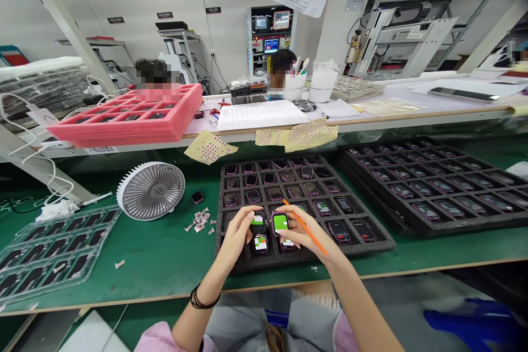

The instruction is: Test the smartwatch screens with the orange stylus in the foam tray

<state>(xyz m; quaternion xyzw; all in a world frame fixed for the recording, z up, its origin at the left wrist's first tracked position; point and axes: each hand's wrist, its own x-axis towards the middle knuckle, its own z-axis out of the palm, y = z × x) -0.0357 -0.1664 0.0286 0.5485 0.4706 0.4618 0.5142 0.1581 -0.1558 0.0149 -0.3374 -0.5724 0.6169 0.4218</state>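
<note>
My left hand (238,234) pinches a small watch with a green label (258,222) over the front row of a black foam tray (231,257). My right hand (303,231) grips a second watch with a green screen label (280,223) and also carries a thin orange stick (307,228) along its fingers. Both hands hover just above the tray, close together. Another labelled watch (260,243) lies in the pocket beneath them. The tray's other pockets hold several pink-rimmed watches.
A second black tray of watches (433,181) lies to the right. A small white fan (150,190) lies flat at left, near a loose watch (197,197), paper scraps (200,220) and a clear plastic tray (49,250). Pink foam trays (127,118) sit on the shelf; people work behind it.
</note>
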